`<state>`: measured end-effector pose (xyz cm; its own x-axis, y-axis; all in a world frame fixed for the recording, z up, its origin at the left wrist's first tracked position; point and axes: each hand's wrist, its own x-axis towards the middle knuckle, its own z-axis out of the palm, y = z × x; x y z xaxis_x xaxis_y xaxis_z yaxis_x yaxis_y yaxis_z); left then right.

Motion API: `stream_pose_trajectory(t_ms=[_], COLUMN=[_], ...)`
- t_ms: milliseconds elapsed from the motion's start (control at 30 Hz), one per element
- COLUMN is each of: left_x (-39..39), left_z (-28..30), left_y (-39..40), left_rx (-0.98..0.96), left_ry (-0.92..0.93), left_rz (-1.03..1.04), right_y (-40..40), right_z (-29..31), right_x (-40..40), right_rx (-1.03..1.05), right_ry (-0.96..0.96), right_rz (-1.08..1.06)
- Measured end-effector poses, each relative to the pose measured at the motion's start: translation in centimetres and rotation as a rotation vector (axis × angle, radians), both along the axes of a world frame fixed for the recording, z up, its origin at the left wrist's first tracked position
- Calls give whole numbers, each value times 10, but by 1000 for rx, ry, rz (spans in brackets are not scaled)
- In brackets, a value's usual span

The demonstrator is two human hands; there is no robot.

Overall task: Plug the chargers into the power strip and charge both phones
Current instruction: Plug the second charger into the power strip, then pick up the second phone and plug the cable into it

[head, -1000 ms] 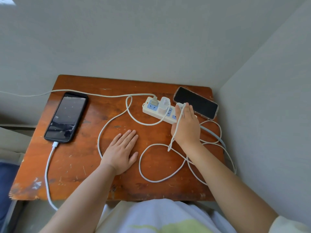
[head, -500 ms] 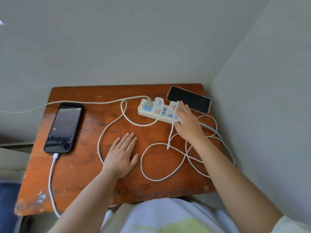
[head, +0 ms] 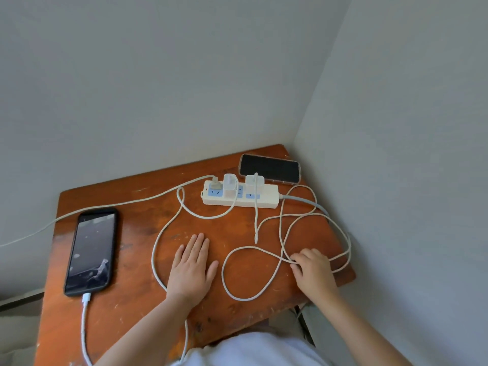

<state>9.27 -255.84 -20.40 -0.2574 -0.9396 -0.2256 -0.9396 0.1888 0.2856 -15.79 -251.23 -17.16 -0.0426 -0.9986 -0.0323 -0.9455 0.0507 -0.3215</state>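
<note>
A white power strip [head: 266,203] lies at the back of the wooden table [head: 137,299]. Two white chargers [head: 229,182] [head: 254,182] stand plugged into it. A black phone [head: 91,248] lies at the left with a white cable plugged into its near end. A second phone [head: 269,169] lies behind the strip with no cable in it. The right charger's cable [head: 237,297] lies coiled, and its free end [head: 255,240] rests on the table. My right hand [head: 313,268] curls its fingers around strands of this coil. My left hand [head: 192,265] lies flat, fingers apart.
The table stands in a corner, with grey walls close behind and to the right. The strip's grey cord [head: 303,200] runs off the right edge. Another pale cable [head: 118,204] runs from the strip off the left side.
My right hand has left the right charger on the strip and pulled back to the coiled cable at the front right. The left hand has stayed flat. The camera has tilted.
</note>
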Motion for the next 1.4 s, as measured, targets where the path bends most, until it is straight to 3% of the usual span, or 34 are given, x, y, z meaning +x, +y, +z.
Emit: stream_pose_trajectory(t_ms=[167, 367, 567, 767, 933, 1033, 1100, 1167, 1233, 1300, 1400], left_x=[-4, -22, -5, -9, -32, -28, -14, 4, 21, 31, 34], left_z=[8, 16, 13, 20, 12, 13, 13, 14, 17, 19, 25], left_y=[-2, 8, 8, 15, 8, 0, -8, -17, -26, -31, -34], left_rx=[43, 113, 19, 53, 39, 33, 7, 20, 84, 92, 26], left_ry=[31, 44, 131, 144, 71, 75, 51, 4, -12, -41, -107], left_rz=[-29, -420, -309, -506, -476, -462, -457, -411, -339, -319, -371], right_y=[19, 37, 27, 16, 20, 29, 37, 40, 33, 17, -7], right_z=[5, -2, -10, -10, -11, -6, -8, -10, -14, -19, -13], right_x=[2, 24, 57, 58, 51, 34, 10, -16, -41, -62, -73], right_rx=[-73, 16, 123, 71, 107, -14, -205, -227, -73, 143, 255], right_ry=[-78, -298, -408, -521, -513, -339, -215, -164, -118, -143, -408], right_rz=[89, 69, 149, 76, 15, 42, -104, -404, -659, -774, -857])
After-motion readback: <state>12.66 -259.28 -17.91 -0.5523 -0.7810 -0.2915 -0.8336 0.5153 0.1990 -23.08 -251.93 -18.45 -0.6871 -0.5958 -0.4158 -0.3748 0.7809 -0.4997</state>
